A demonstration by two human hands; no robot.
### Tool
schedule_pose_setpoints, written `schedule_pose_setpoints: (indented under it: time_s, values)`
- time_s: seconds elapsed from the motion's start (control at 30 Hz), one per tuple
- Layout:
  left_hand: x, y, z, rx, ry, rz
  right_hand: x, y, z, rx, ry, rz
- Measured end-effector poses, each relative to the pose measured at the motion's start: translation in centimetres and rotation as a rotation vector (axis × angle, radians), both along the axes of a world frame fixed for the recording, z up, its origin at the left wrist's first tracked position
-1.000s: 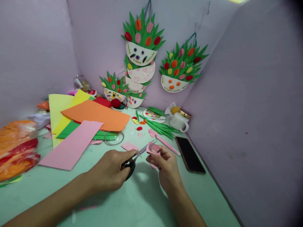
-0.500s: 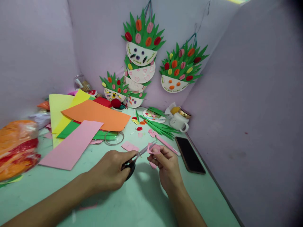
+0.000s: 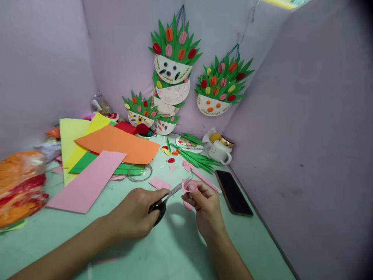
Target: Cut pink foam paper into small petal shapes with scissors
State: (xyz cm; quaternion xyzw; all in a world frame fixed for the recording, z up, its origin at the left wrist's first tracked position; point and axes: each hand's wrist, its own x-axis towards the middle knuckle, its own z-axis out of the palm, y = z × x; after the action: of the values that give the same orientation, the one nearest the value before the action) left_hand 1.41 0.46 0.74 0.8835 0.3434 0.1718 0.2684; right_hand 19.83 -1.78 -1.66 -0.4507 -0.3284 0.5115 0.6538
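Snipping paper: L hand (image 3: 135, 213) closed round scissors (image 3: 172, 192), blades meeting pink piece (image 3: 189, 185) pinched by R hand (image 3: 205, 209), both just above green surface (image 3: 175, 252); phone (image 3: 233, 191) lies just right, paper sheets (image 3: 116, 144) at left.

My pale green tabletop (image 3: 175, 249) carries a pink sheet (image 3: 87, 181) and an orange sheet (image 3: 116, 142) toward its left side, a filled plastic bag (image 3: 19, 186) at the left edge, green paper strips (image 3: 198, 158) and a white mug (image 3: 219, 151) near the far right corner, and a black phone (image 3: 233, 191) along the right edge.
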Motion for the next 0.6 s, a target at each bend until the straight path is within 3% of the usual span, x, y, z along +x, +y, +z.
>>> schedule_pose_setpoints:
  time_s: [0.23,0.6]
  values:
    - [0.1,0.19,-0.55,0.001,-0.011,0.007,-0.02,0.01,0.0,-0.012,0.006,-0.003]
    - [0.06,0.05,-0.16,-0.003,-0.003,-0.008,-0.24,0.04,0.13,-0.016,0.012,-0.038]
